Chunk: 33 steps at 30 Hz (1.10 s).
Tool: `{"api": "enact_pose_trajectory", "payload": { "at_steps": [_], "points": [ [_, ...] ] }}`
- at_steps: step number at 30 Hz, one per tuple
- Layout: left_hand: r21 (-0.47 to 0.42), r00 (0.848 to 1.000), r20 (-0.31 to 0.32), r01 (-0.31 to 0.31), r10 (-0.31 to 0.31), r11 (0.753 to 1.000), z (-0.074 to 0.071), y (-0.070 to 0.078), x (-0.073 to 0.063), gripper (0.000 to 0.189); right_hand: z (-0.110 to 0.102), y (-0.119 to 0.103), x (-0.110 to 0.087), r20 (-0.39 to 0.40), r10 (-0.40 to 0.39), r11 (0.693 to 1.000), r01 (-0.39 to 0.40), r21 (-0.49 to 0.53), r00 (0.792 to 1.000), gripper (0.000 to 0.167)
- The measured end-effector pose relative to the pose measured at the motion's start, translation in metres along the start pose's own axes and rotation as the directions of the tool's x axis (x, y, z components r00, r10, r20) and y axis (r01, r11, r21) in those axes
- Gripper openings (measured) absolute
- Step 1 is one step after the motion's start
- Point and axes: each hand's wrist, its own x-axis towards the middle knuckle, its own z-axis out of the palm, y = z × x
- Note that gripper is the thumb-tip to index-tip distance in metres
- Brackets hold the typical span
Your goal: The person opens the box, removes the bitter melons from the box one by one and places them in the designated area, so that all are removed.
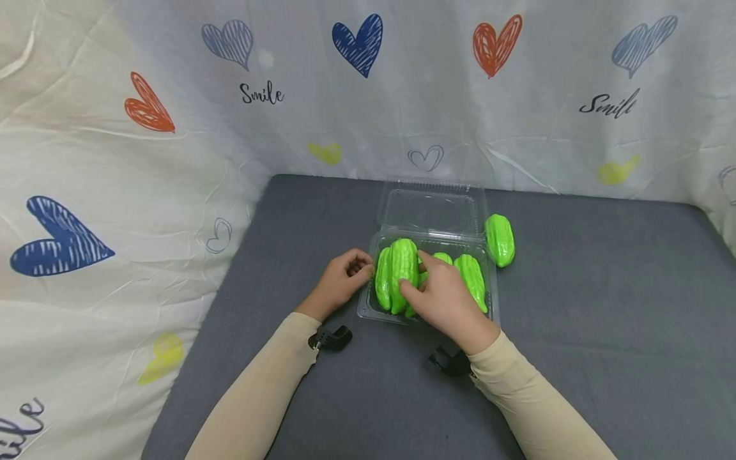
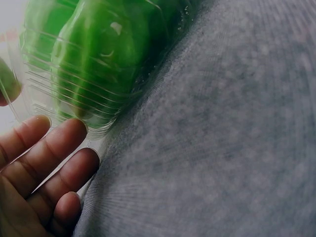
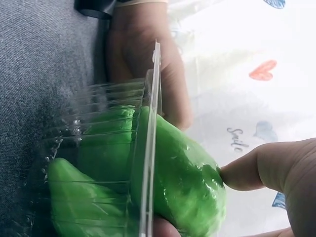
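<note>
A clear plastic clamshell box (image 1: 368, 312) lies on the table with its lid folded back. Several bright green, ridged bitter melons, glossy like models, lie inside, one of them (image 1: 471, 281) at the right. My right hand (image 1: 445, 297) reaches over the box and pinches a bitter melon (image 1: 404, 271) on the left side, thumb and a fingertip on it; it rises above the rim in the right wrist view. At the box's left edge, my left hand (image 1: 343, 281) pinches the rim, its fingers (image 2: 59, 148) against the outer wall.
One more bitter melon (image 1: 500, 240) lies outside, against the box's right side. The lid (image 1: 432, 207) stretches toward the back of the grey table (image 1: 604, 306). Behind and to the left hangs a white curtain (image 1: 425, 108) with printed hearts.
</note>
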Motion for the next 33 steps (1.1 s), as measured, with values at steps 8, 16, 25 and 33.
{"api": "enact_pose_trajectory", "payload": {
  "at_steps": [8,16,25,33],
  "points": [
    [0.001,1.0,-0.002,-0.003,0.003,1.0,0.0,0.001,-0.001,0.015,-0.001,-0.001,0.0,0.005,0.016,1.0,-0.016,-0.006,1.0,0.072],
    [-0.007,1.0,-0.007,0.001,-0.001,1.0,0.0,0.003,-0.001,0.014,-0.002,-0.001,0.0,0.005,0.02,1.0,-0.02,-0.007,1.0,0.073],
    [0.002,1.0,-0.005,0.0,0.0,1.0,0.0,0.002,-0.001,0.015,-0.007,-0.001,0.0,-0.014,0.01,1.0,-0.01,-0.025,1.0,0.074],
    [0.007,1.0,0.001,0.002,-0.002,1.0,-0.001,0.001,-0.001,0.016,-0.02,-0.001,0.0,-0.046,0.024,1.0,-0.024,-0.004,0.999,0.071]
  ]
}}
